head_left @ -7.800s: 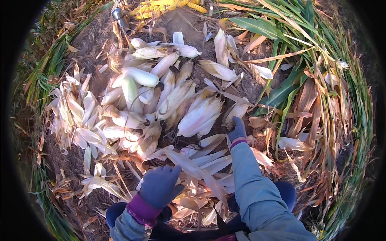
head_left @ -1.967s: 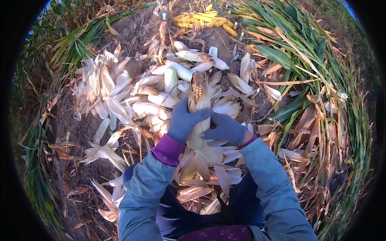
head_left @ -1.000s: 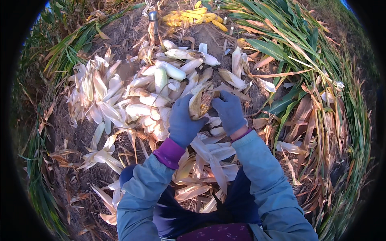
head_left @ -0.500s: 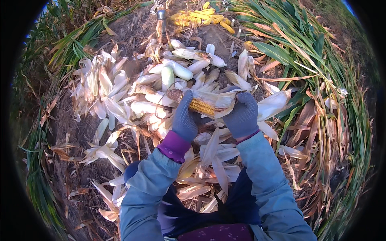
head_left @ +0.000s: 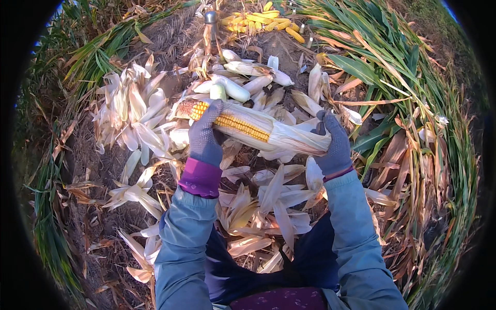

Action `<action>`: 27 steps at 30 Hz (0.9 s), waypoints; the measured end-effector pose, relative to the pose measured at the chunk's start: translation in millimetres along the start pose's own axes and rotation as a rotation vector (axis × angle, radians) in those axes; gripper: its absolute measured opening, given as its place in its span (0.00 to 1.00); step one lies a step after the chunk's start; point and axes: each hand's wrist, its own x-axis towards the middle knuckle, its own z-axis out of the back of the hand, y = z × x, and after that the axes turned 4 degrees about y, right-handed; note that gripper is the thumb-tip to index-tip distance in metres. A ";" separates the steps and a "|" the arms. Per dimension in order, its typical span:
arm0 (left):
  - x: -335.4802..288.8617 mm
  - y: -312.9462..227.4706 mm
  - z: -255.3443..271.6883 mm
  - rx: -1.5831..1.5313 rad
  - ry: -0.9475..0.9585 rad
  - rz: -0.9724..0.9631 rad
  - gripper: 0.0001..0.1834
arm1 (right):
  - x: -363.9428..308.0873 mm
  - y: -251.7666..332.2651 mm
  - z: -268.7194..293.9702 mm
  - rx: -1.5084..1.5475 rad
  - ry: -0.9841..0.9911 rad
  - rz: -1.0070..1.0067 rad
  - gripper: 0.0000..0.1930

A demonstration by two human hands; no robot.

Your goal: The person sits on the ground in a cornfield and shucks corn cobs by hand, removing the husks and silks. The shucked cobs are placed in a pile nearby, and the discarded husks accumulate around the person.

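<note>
A yellow ear of corn (head_left: 243,128) is stretched between my gloved hands, its pale husk (head_left: 292,138) peeled open along one side. My left hand (head_left: 205,129), in a grey dotted glove with a purple cuff, is wrapped round the ear close to its reddish-brown tip. Closed round the bunched husk at the other end is my right hand (head_left: 333,143), in a matching glove. Below and beyond the ear lie unhusked ears (head_left: 231,89) in pale husks, several of them heaped together.
Bare yellow cobs (head_left: 266,20) are piled at the far side, near a metal-capped bottle (head_left: 210,23). Stripped husks (head_left: 132,106) lie heaped at the left. Cut green and dry stalks (head_left: 413,93) bank up along the right. Loose husks (head_left: 279,199) cover the ground between my legs.
My hands have drawn apart, the left one moving left and the right one slightly right. The husk now stretches long between them, and more yellow kernels show near the tip.
</note>
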 end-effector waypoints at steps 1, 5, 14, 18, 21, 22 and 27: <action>1.8 -3.1 2.1 -0.006 -0.014 0.008 0.18 | -3.3 1.8 -0.3 -0.035 0.006 0.024 0.13; 12.6 -8.2 12.1 -0.037 -0.040 -0.023 0.18 | -14.2 8.3 5.8 -0.075 0.023 0.055 0.12; 5.5 -10.6 14.4 0.056 0.026 -0.084 0.17 | -5.4 11.3 57.3 -0.751 0.180 0.244 0.09; -16.5 -7.4 -17.9 0.280 0.055 -0.144 0.19 | 3.4 7.8 50.5 -1.176 0.085 0.274 0.08; -16.8 1.5 -24.7 0.465 0.076 -0.177 0.25 | 0.3 -3.1 22.8 -1.171 0.230 0.428 0.10; -19.5 4.2 -27.4 0.543 0.091 -0.183 0.26 | -2.4 -6.1 11.0 -1.108 0.290 0.420 0.10; -22.0 18.7 -25.7 1.003 0.149 -0.266 0.33 | -13.1 -7.6 -30.7 -0.864 0.402 0.304 0.12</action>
